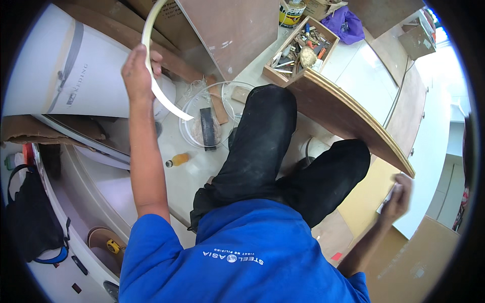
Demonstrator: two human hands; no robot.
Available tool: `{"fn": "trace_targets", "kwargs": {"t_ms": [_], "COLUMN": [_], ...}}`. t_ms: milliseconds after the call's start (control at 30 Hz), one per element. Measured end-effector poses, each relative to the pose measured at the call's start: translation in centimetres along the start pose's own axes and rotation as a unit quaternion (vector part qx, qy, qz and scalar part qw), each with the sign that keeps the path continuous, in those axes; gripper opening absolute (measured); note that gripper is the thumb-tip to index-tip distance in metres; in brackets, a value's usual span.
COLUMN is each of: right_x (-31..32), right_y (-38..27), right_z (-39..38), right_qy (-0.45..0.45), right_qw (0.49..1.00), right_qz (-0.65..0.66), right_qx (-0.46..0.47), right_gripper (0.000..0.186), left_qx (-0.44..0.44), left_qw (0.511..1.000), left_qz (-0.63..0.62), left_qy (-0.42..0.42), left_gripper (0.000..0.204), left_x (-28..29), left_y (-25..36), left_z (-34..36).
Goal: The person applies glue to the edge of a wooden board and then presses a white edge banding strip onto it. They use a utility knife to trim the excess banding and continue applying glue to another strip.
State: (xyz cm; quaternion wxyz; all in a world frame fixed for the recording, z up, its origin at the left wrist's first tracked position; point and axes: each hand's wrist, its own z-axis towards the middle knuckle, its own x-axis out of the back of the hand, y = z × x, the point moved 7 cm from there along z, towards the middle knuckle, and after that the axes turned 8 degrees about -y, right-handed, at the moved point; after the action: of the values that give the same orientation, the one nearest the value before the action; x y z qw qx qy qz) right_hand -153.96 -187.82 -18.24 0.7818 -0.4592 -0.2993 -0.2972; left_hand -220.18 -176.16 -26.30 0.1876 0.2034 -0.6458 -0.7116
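My left hand is raised at the upper left, fingers closed round a long, thin, cream-white strip that looks like edge banding. The strip curves up out of view above the hand, and its free end hangs down toward the floor. At the right, my right hand is close to the corner of a curved plywood panel lying across by my knees. Its fingers are curled and slightly blurred; what they hold, if anything, is hidden. Whether this hand touches the panel I cannot tell.
Loops of clear strip and a dark block lie on the floor, near a small orange bottle. A wooden toolbox, a purple bag and a can stand far off. A large white roll lies left.
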Motion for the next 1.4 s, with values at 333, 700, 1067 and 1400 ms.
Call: {"fn": "trace_targets", "kwargs": {"t_ms": [333,700,1067,1400], "right_x": [-10.5,-7.8,-6.4,-9.3], "right_y": [-1.9,0.3,10.6,15.8], "right_z": [3.4,-1.0,-15.4,-19.6], "right_qy": [-0.118,-0.119,-0.093,-0.133], "right_qw": [0.988,0.976,0.920,0.897], "right_qz": [-0.071,-0.147,-0.044,0.090], "right_qx": [-0.070,-0.109,-0.379,-0.412], "right_gripper": [0.036,0.026,0.028,0.025], "left_qx": [0.000,0.161,0.231,0.157], "left_qw": [0.999,0.961,0.956,0.936], "left_qz": [-0.029,0.048,0.053,0.186], "left_qy": [-0.023,-0.220,-0.172,-0.256], "left_gripper": [0.026,0.034,0.045,0.026], "left_x": [-10.0,-27.0,-32.1,-14.0], "left_y": [-14.7,-28.7,-42.5,-41.3], "left_z": [3.5,10.2,7.7,-8.9]}}
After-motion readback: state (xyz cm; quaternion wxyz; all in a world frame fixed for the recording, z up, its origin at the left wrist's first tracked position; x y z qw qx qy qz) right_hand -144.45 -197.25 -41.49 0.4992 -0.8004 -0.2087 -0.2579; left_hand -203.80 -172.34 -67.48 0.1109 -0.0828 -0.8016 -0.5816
